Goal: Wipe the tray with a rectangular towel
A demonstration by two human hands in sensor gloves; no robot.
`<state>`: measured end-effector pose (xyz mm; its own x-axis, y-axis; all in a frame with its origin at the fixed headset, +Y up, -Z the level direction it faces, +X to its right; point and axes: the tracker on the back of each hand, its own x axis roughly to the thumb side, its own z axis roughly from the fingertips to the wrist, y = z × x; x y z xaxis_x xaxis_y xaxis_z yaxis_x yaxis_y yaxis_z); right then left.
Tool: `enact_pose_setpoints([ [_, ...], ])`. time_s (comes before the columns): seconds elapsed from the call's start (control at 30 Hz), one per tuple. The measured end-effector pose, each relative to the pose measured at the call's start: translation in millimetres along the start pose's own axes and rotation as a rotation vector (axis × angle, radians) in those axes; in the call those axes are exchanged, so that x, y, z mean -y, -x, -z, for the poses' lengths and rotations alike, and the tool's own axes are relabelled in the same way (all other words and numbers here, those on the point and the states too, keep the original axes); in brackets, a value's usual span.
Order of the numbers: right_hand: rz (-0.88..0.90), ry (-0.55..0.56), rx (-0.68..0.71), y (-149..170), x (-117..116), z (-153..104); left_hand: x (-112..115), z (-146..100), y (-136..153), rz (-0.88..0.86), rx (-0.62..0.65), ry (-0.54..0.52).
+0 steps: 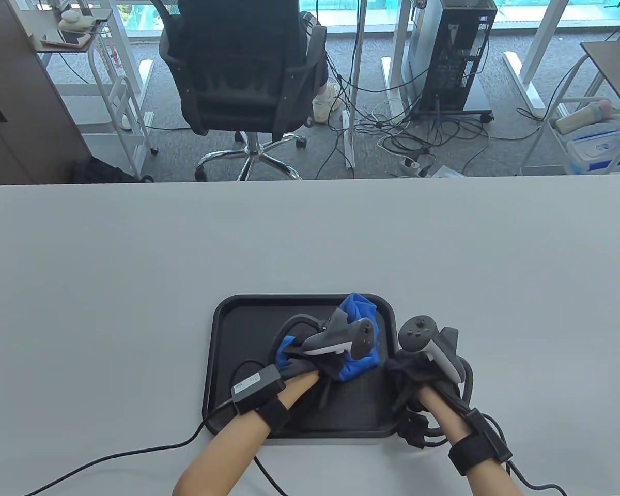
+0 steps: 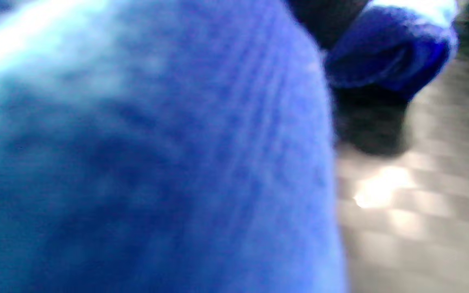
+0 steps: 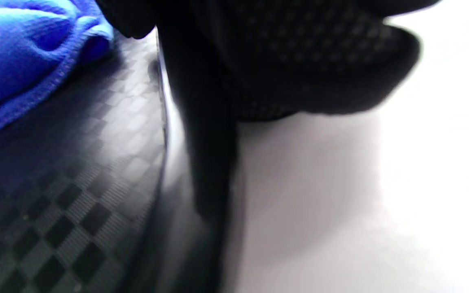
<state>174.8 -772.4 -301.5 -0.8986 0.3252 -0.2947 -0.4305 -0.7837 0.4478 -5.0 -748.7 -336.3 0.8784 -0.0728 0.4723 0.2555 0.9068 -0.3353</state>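
Both hands at tray, towel under left.
L hand (image 1: 310, 364) lies on the bunched blue towel (image 1: 360, 315) in the black tray (image 1: 237, 330), right half toward far-right corner; fingers hidden, grip can't tell. R hand (image 1: 418, 372) sits at tray's right rim (image 3: 163, 122), fingers dark/blurred, can't tell if it holds it. Tray at near edge of white desk (image 1: 134, 258), w/ bare floor on its left; desk open far, left & right.

Left hand (image 1: 310, 364) bunched, fingers curled — right hand (image 1: 418, 369) rests beside.
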Motion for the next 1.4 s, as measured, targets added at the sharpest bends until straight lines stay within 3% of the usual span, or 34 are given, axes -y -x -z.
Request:
enact_pose_setpoints([
  [0.2, -0.005, 0.016, 0.0, 0, -1, 0, 7, -9, 49, -0.028, -0.128, 0.012],
  [0.4, 0.018, 0.015, -0.004, 1, -1, 0, 23, -39, 99, -0.05, -0.216, 0.049],
  [0.63, 0.019, 0.03, -0.006, 1, -3, 0, 39, -76, 125, -0.066, -0.224, 0.1],
  [0.87, 0.026, 0.033, -0.005, 1, -3, 0, 54, -110, 120, -0.074, -0.125, 0.108],
  [1.07, 0.025, 0.033, -0.006, 1, -3, 0, 61, -130, 94, -0.051, 0.019, 0.113],
  [1.4, 0.018, 0.02, -0.01, 0, -3, 0, 50, -118, 38, -0.004, 0.174, 0.129],
])
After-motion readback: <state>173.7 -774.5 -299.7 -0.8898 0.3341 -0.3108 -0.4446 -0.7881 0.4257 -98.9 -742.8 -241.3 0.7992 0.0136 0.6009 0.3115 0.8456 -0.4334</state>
